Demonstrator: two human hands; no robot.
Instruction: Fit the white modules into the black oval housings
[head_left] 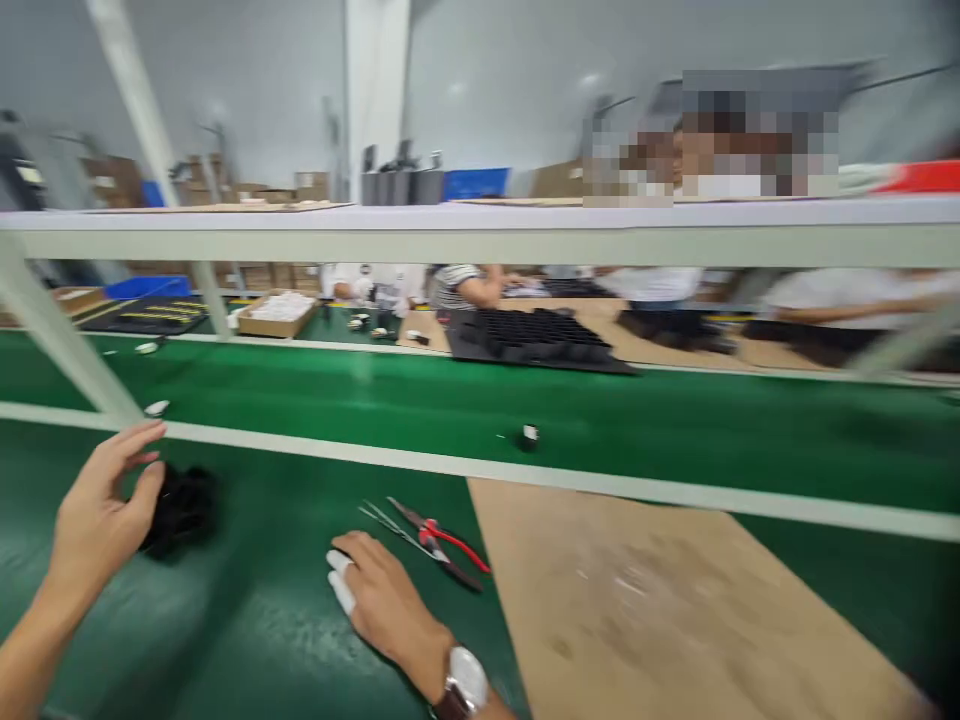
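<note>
My left hand is raised at the left with thumb and fingers apart, beside a blurred cluster of black parts on the green table. Nothing shows between its fingers. My right hand, with white covers on two fingertips and a watch on the wrist, is low over the green surface, palm down; what lies under its fingers is hidden. Just beyond it lie red-and-black pliers and thin metal tweezers. To the right is a brown board.
A green belt runs across behind a pale rail, carrying a small black-and-white part. Above is a shelf edge. Other people sit beyond, near a black tray and a carton.
</note>
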